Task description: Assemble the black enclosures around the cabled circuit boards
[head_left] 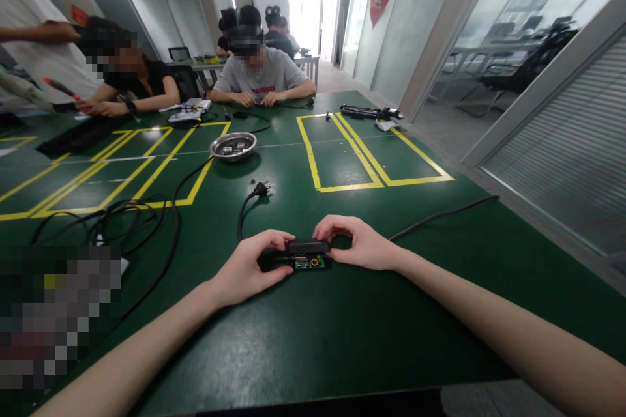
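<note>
The oblong black case [309, 247] is baring a green circuit board [307, 264], left hand [254, 262] and right hand [360, 244] pinching its half-hidden ends.

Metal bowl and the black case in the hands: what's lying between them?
In the head view, a corded black plug and a tiny dark piece lie between the metal bowl and the black case.

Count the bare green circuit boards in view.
1: the small green circuit board, against the long black plastic piece, between the left hand and right hand. Others could be hidden, lower left.
</note>
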Available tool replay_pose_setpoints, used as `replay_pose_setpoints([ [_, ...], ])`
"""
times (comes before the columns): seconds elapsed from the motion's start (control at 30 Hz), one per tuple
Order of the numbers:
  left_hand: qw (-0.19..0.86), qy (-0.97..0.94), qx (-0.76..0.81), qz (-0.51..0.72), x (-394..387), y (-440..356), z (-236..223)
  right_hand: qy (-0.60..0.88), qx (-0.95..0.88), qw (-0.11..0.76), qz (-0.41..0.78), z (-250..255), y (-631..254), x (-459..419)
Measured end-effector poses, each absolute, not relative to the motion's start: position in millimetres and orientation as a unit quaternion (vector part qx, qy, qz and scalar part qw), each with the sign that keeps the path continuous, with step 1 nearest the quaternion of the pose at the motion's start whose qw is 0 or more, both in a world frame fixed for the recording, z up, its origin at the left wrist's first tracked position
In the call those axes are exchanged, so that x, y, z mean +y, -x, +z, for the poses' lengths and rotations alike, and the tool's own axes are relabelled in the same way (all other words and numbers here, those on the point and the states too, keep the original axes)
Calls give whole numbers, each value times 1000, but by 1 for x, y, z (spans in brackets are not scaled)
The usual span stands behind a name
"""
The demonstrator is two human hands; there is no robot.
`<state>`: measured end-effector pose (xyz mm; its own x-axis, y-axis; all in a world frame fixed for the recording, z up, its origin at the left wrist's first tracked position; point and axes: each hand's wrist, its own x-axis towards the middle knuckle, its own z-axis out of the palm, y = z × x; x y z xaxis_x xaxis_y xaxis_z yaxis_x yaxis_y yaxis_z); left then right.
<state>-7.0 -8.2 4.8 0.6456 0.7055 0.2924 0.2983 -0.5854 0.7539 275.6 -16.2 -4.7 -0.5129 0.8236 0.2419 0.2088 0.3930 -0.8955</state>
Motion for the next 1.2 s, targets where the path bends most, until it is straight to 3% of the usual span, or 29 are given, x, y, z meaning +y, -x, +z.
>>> replay_pose_setpoints([
  [0.3,314,-861,275,291,-9,8,7,348,-804,298,380,3,-279,-19],
  [0.9,297,-875,278,263,-8,8,1,314,-872,271,259,5,-282,-23],
  [1.2,213,-912,254,240,-9,5,4,336,-893,221,204,8,-275,-26],
])
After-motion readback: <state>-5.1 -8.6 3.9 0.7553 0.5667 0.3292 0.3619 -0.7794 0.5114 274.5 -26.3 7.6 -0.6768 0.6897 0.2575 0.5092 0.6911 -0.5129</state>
